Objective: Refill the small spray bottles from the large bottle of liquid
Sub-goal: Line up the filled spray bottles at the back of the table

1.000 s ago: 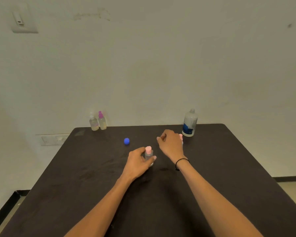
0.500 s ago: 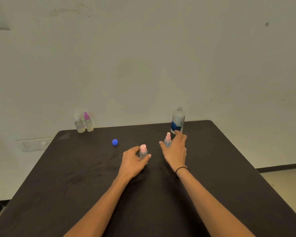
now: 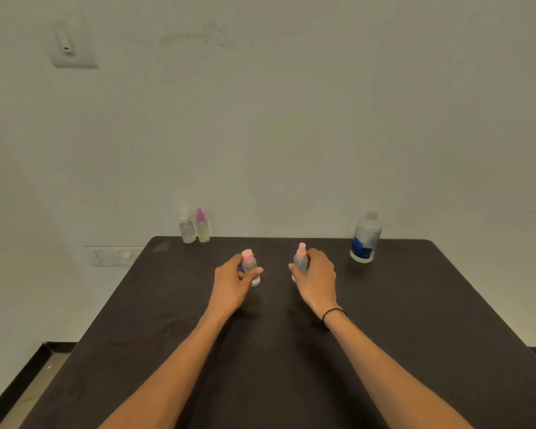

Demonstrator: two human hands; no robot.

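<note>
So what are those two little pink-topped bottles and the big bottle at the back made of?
The small bottle in the left hand and the small bottle in the right hand look like clear plastic, see-through with matte pink tops. The large bottle also seems clear plastic, faintly glossy, with a blue and white label. Glass cannot be ruled out.

We see the left hand (image 3: 234,281) gripping a small pink-capped spray bottle (image 3: 250,267) and the right hand (image 3: 317,277) gripping a second pink-topped spray bottle (image 3: 300,261), both upright near the middle of the dark bench (image 3: 415,320). The large bottle (image 3: 365,238) stands uncapped at the far right; two small yellowish bottles (image 3: 195,228) stand at the far left edge.
</note>
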